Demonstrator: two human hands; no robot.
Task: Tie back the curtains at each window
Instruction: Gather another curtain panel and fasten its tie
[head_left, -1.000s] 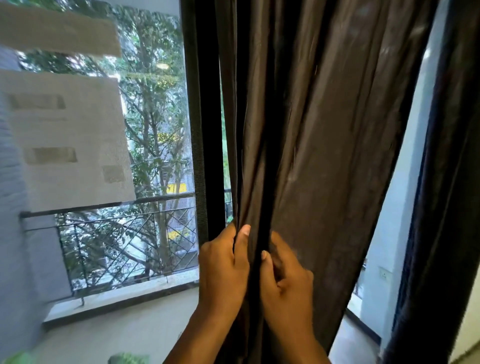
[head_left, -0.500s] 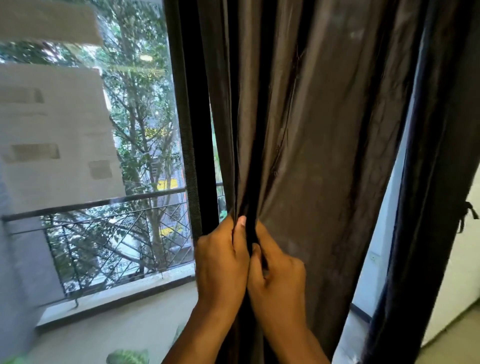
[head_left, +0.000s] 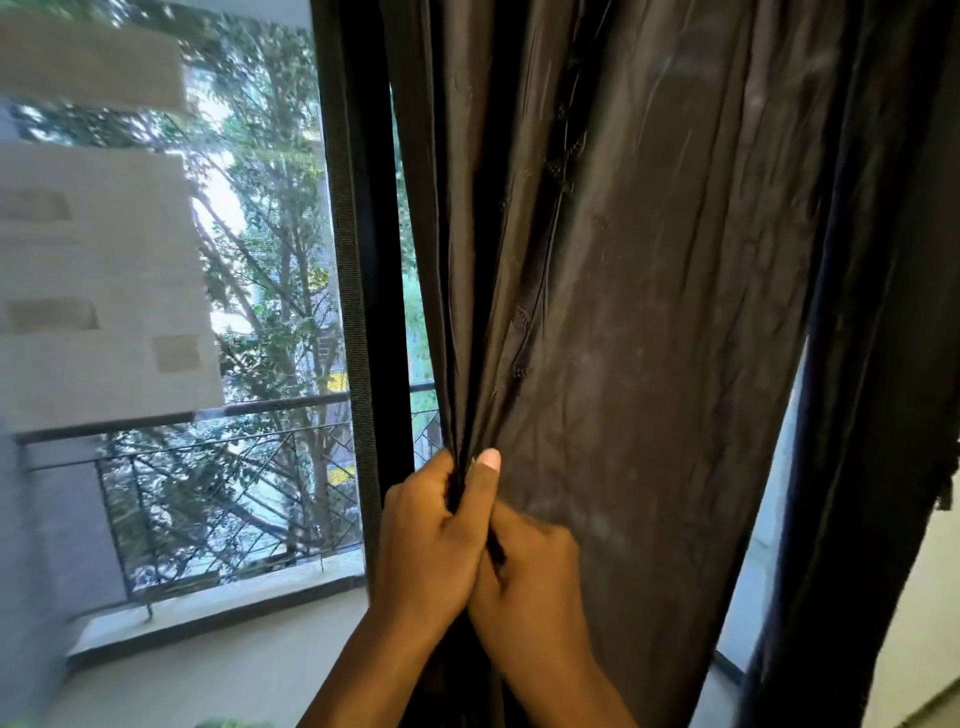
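Observation:
A dark brown curtain hangs in folds over the right half of the window. My left hand pinches its gathered left edge, thumb up against the cloth. My right hand presses against the left one and grips the same bunch of folds just below it. A second, darker curtain hangs at the far right, with a dark tie or tassel at its right edge. Whether a tie-back runs between my hands is hidden by my fingers.
A black window frame post stands just left of the curtain. Behind the glass are a balcony railing, trees and a pale building. A pale sill runs below the window.
My hands have closed together on the curtain's edge, the right one sliding in under the left. The view has shifted a little to the right.

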